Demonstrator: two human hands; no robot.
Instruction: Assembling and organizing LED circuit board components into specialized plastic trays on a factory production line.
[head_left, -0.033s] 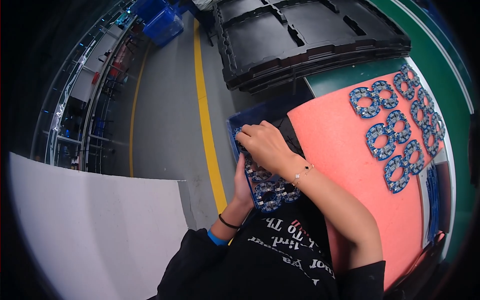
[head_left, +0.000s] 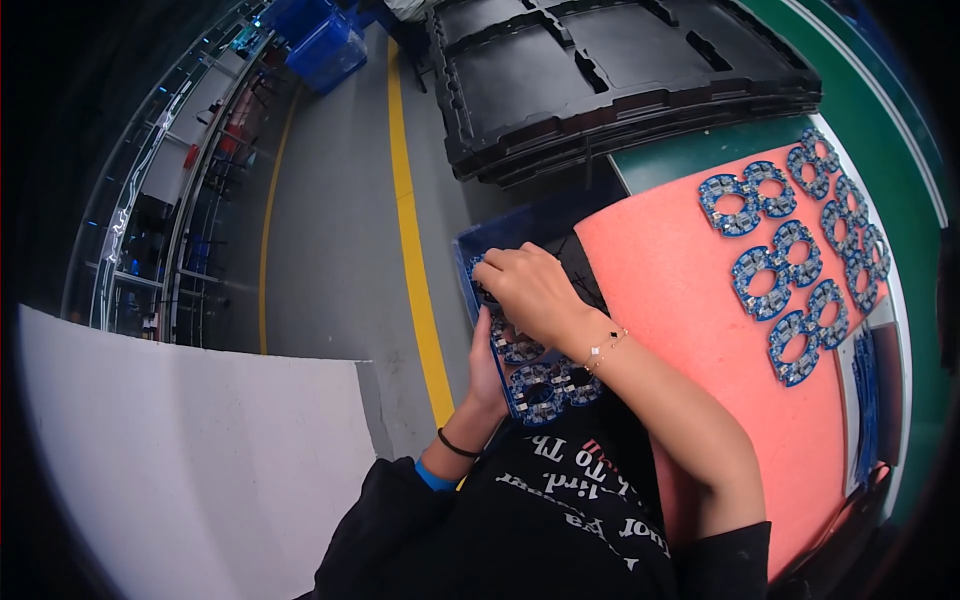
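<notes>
A blue circuit board panel [head_left: 540, 393] with several ring-shaped sections is held up in front of my black shirt. Along its left edge my left hand [head_left: 486, 372] supports it, fingers mostly hidden behind the board. My right hand [head_left: 533, 292] lies across the upper end of the panel, its fingers curled down and gripping there. The fingertips and the part of the board under them are covered by the hand. A dark blue bin [head_left: 470, 243] sits just beyond both hands.
On the right, several figure-eight circuit boards [head_left: 765, 283] lie on a pink foam sheet [head_left: 665, 250] over a green table. Stacked black trays [head_left: 620, 80] stand at the far side. A white surface [head_left: 200, 450] is at left; blue crates [head_left: 325, 50] stand beside the yellow-lined floor.
</notes>
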